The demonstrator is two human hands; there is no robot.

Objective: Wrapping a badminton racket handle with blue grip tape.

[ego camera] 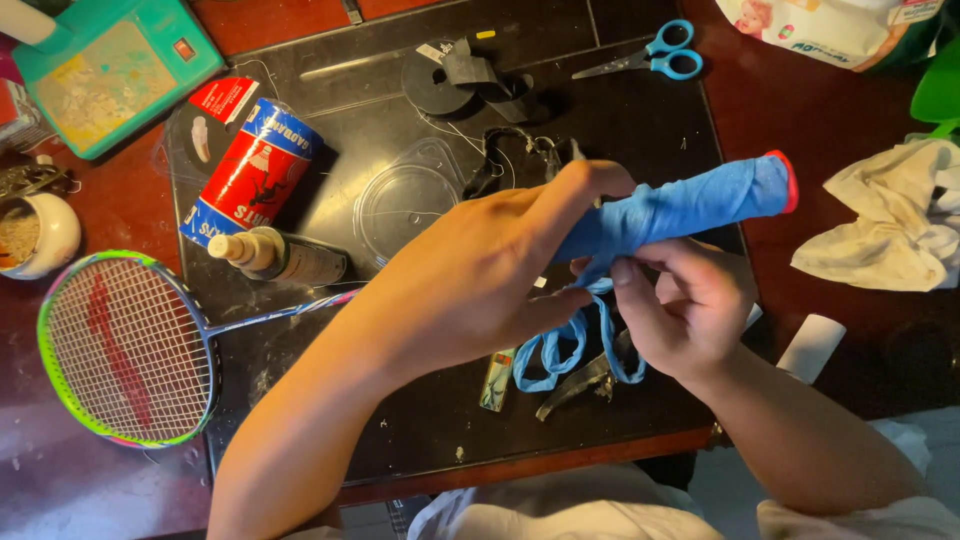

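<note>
A badminton racket lies across the black mat (400, 410), its strung head (125, 345) at the left and its handle (690, 205) wrapped in blue grip tape with a red butt end. My left hand (480, 275) is closed around the handle's lower part. My right hand (680, 310) pinches the loose blue tape (570, 350), which hangs in loops below the handle. The shaft is mostly hidden behind my left forearm.
On the mat lie a red, white and blue tube (252, 170), a small brown bottle (285, 258), a clear round lid (405, 200), a black tape roll (450, 80), blue scissors (650, 55) and a lighter (497, 380). A crumpled white cloth (890, 225) sits right; a teal box (105, 70) far left.
</note>
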